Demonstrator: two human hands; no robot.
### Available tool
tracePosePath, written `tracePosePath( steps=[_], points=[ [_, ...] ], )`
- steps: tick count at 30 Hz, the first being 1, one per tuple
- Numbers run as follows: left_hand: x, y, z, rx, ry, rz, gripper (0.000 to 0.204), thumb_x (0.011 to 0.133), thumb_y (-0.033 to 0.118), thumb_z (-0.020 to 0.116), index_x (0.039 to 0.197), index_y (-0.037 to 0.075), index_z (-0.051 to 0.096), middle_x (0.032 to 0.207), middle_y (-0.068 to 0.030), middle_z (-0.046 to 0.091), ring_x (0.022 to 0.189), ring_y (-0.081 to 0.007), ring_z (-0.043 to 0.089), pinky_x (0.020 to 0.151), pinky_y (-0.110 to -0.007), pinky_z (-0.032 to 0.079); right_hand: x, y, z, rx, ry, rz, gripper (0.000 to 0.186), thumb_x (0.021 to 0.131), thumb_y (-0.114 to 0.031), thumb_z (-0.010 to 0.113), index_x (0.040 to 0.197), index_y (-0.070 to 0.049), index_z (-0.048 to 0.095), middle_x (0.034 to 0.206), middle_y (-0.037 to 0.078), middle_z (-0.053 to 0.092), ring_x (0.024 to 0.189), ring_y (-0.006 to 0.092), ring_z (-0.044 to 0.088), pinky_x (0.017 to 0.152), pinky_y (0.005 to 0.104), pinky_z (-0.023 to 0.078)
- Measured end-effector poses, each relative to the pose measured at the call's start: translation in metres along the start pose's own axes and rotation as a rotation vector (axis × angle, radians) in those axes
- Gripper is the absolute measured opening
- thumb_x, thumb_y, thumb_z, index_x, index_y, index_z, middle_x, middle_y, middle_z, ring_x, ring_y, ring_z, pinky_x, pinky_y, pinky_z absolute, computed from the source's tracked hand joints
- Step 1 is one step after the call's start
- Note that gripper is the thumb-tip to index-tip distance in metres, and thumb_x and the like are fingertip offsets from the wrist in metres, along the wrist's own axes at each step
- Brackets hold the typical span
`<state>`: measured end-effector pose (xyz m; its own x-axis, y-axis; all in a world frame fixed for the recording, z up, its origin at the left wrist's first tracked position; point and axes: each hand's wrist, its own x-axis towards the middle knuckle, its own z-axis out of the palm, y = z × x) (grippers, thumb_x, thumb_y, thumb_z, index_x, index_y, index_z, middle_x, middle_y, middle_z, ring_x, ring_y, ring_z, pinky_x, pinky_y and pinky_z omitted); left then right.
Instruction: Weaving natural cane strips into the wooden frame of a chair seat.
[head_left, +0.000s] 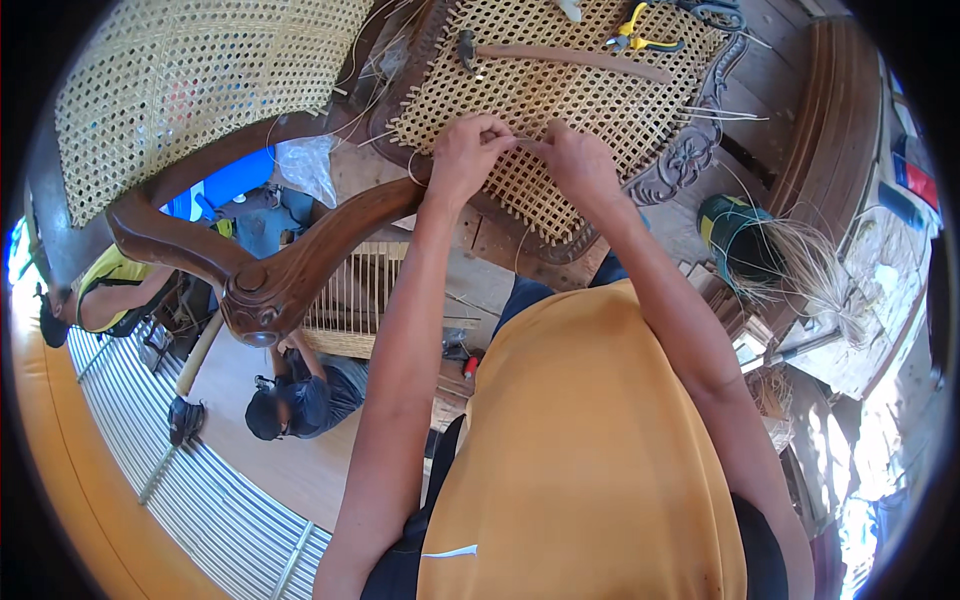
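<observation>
**A:** Your left hand (465, 150) and right hand (575, 160) meet fingertip to fingertip, both pinched on one thin cane strand (522, 141), just above the near edge of the woven cane seat (560, 100).

**B:** What can go wrong from there?

**A:** I judge the strand may kink or snap if you pull it sharply against a hole's edge. It may also slide out of your pinch, since so little of it sits between your fingers.

**B:** And around the hands?

**A:** A hammer (560, 55) lies across the weave beyond your knuckles, with yellow-handled pliers (640, 38) further back. Loose strand ends stick out along the carved wooden frame (690, 150) and could snag. The curved chair arm (300, 250) crowds your left forearm. A bundle of cane (790, 265) sits well apart to your right.
</observation>
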<state>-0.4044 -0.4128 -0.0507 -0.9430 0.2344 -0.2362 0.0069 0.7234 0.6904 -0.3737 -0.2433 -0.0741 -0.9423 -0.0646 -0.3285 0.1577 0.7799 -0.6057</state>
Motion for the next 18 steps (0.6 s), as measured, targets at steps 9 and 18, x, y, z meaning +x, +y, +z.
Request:
tracePosePath(
  steps=[9, 18],
  points=[
    [0.005, -0.013, -0.009, 0.072, 0.155, -0.038, 0.01, 0.065, 0.009, 0.069, 0.061, 0.002, 0.064, 0.078, -0.0147, 0.061, 0.084, -0.0292, 0.06, 0.081, -0.038, 0.048, -0.003, -0.034, -0.005, -0.225, -0.047, -0.193, 0.014, 0.077, -0.003, 0.059, 0.088, 0.004, 0.058, 0.076, 0.02, 0.067, 0.077, 0.0318, 0.069, 0.065, 0.0388, 0.055],
    [0.007, -0.015, 0.003, 0.289, 0.279, -0.062, 0.012, 0.067, 0.013, 0.07, 0.068, 0.002, 0.067, 0.074, -0.015, 0.062, 0.08, -0.0306, 0.061, 0.077, -0.038, 0.048, 0.012, -0.03, 0.016, -0.028, -0.019, -0.067, 0.013, 0.082, -0.008, 0.055, 0.088, 0.004, 0.055, 0.077, 0.025, 0.064, 0.08, 0.0395, 0.065, 0.07, 0.0467, 0.051]
  ],
)
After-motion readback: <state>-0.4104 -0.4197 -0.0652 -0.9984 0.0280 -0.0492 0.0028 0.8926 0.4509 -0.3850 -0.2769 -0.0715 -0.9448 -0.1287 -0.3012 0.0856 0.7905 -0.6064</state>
